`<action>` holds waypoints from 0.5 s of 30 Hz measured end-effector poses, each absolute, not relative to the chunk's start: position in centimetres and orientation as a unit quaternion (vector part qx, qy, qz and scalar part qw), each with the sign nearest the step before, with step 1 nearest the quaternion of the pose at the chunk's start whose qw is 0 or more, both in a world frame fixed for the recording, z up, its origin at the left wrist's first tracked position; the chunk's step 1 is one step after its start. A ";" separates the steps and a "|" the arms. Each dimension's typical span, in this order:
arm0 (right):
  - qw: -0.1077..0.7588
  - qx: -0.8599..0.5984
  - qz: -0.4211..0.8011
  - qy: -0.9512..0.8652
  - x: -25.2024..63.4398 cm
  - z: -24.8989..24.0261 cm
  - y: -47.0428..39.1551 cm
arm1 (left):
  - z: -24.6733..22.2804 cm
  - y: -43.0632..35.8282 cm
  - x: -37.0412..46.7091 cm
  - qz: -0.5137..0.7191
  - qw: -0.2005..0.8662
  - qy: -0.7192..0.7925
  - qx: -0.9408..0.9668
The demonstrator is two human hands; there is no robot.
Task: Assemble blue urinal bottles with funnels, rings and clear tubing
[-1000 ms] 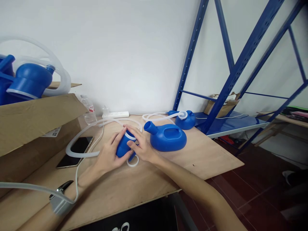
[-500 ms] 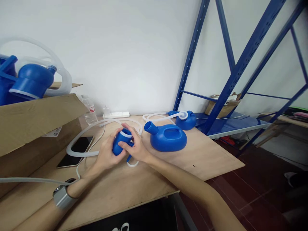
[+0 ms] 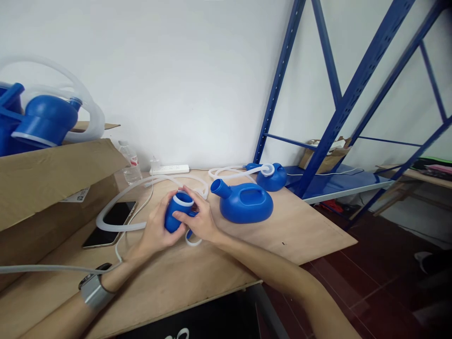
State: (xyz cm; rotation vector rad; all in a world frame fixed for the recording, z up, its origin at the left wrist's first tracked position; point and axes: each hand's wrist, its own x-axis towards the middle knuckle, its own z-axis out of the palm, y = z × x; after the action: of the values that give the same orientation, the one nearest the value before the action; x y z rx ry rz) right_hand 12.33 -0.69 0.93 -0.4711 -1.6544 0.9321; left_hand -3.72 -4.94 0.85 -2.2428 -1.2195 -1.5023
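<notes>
Between both hands, over the table, I hold a blue plastic cup-shaped part (image 3: 172, 217) with a white ring round its open mouth, which tilts towards me. My left hand (image 3: 157, 226) wraps its left side and base. On the right side, my right hand (image 3: 201, 217) grips near the rim, thumb across the front. A clear hose (image 3: 120, 227) curves away to the left behind my left hand. Under my right hand a white loop (image 3: 193, 242) with a blue piece shows partly. A blue jug (image 3: 245, 205) with a handle and open spout stands to the right.
A cardboard box (image 3: 52, 181) with blue parts and hoses stands at left. A phone (image 3: 109, 223), a water bottle (image 3: 130, 165) and a power strip (image 3: 170, 169) lie or stand behind. Another blue container (image 3: 271, 179) with a hose sits near the blue rack (image 3: 325, 141).
The blue part has turned slightly more upright in my hands, its white-ringed mouth showing wider. The camera view has shifted a little.
</notes>
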 end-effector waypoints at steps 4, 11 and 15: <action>0.546 -0.184 0.417 -0.703 12.0 1.2 -0.4 | 0.8 -4.6 -3.8 -0.505 0.103 -0.407 -0.754; 0.445 -0.243 0.406 -0.760 14.7 2.8 -0.6 | 2.4 -3.2 -5.5 -0.524 0.099 -0.525 -0.663; 0.211 -0.223 0.215 -0.927 18.3 2.9 -1.9 | 4.2 -2.4 -7.9 -0.468 0.099 -0.639 -0.602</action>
State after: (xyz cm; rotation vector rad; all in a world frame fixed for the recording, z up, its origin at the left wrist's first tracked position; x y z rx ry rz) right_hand 18.34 -1.87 2.87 -0.6206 -2.5767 0.5983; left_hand -7.89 -2.35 4.17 -1.7820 -1.8908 -1.3839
